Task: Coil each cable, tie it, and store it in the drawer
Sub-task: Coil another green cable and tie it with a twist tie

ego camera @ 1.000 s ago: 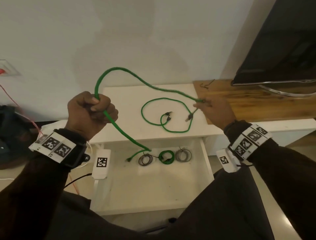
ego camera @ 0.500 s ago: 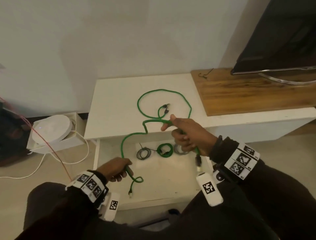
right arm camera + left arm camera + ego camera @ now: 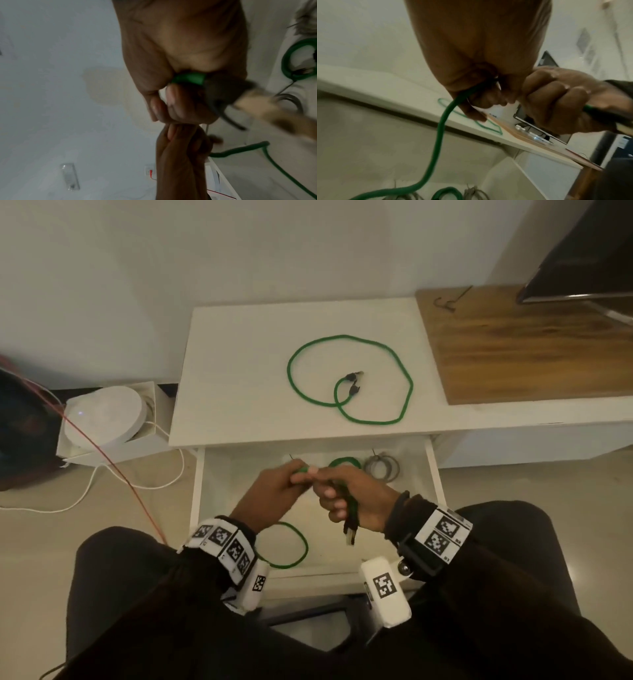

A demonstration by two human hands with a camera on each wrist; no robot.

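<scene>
Both hands meet over the open white drawer (image 3: pixel 434 474) and hold one green cable (image 3: pixel 298 546). My left hand (image 3: pixel 297 479) grips it in curled fingers, and a loop of it hangs below that wrist. The right hand (image 3: pixel 329 495) is closed round the cable's end, with the black plug (image 3: pixel 350 534) sticking out below the fist. In the left wrist view the green cable (image 3: pixel 444 121) drops from the fist. A second green cable (image 3: pixel 349 378) lies loose on the white cabinet top. A green coil (image 3: pixel 344 463) and a grey coil (image 3: pixel 382 467) lie at the back of the drawer.
A wooden top (image 3: pixel 513 347) with a small black tie (image 3: pixel 445 302) and a TV (image 3: pixel 582 258) lie to the right. On the floor at left stand a white round device (image 3: pixel 102 419) in a box, a red wire (image 3: pixel 113 463) and a white cord (image 3: pixel 89 494).
The hands were spread wide with the cable stretched between them. They have come down and together over the drawer, and the cable now hangs in a loop under the left wrist.
</scene>
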